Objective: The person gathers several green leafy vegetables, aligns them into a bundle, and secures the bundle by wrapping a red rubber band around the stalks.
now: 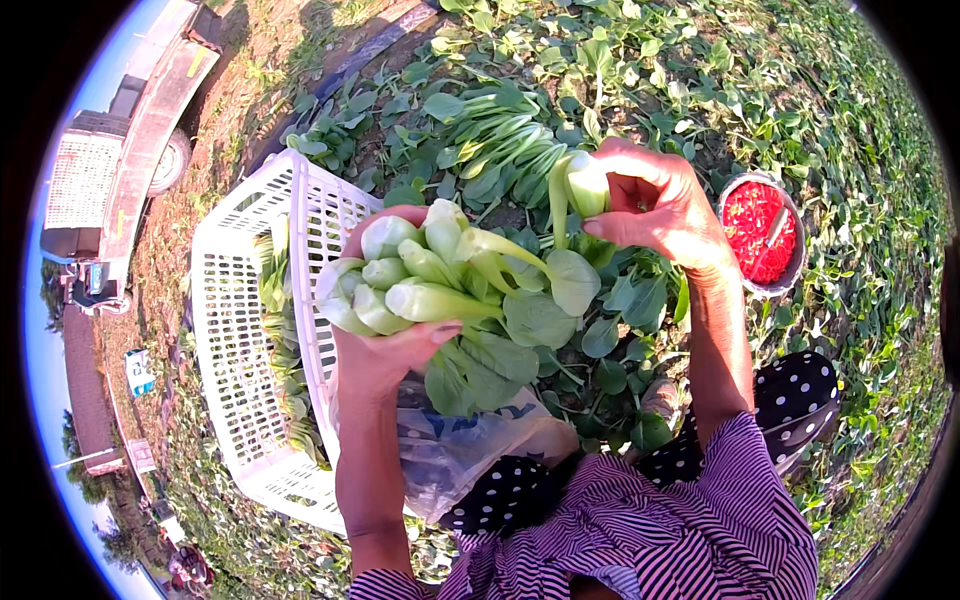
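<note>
My left hand (390,345) is closed around a bunch of leafy greens like bok choy (420,277), their pale cut bases facing up and to the left. Between the thumb and fingers of my right hand (660,202) is a single bok choy plant (585,187), its base up and an outer stalk bent away from it. Behind it on the ground lies a pile of harvested greens (499,142). Left of the bunch stands a white plastic crate (240,360), with greens (281,337) lined up inside it.
A bowl of red bands (759,234) rests on the plants at right. A clear plastic bag (480,442) lies by my knee. Low greens (847,187) cover the field. At far left are a flatbed vehicle (142,142), a white-and-blue bag (139,373) and a distant person (189,566).
</note>
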Motion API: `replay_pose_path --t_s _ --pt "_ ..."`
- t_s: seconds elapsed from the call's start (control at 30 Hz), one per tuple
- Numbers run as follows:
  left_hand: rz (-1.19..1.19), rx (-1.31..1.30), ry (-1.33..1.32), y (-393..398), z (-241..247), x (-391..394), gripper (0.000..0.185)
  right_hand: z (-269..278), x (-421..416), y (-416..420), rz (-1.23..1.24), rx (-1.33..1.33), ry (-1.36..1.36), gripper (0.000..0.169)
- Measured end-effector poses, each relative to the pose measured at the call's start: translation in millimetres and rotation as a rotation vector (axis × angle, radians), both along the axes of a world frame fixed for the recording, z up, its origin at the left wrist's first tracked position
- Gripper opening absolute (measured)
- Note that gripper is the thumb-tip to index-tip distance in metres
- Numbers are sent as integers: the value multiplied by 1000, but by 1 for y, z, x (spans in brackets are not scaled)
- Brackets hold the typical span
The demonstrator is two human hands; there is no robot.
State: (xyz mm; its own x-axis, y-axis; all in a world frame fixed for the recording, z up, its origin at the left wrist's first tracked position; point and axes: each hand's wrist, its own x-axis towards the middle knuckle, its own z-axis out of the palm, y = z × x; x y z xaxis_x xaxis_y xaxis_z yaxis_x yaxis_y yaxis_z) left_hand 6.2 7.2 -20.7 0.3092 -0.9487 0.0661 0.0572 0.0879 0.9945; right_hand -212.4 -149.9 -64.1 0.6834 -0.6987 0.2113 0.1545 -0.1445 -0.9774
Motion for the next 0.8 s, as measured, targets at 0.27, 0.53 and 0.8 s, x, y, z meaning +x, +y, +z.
replay_pose_path --t_s 0.27,0.53,0.8 --pt "-102 -198 -60 3 8 -10 68 52 17 61 12 -107 18 39" --pt "-83 -189 65 3 11 -23 64 61 7 75 105 -194 122 41" --pt "-90 -182 58 4 10 -23 63 59 15 74 -52 -169 91 47"
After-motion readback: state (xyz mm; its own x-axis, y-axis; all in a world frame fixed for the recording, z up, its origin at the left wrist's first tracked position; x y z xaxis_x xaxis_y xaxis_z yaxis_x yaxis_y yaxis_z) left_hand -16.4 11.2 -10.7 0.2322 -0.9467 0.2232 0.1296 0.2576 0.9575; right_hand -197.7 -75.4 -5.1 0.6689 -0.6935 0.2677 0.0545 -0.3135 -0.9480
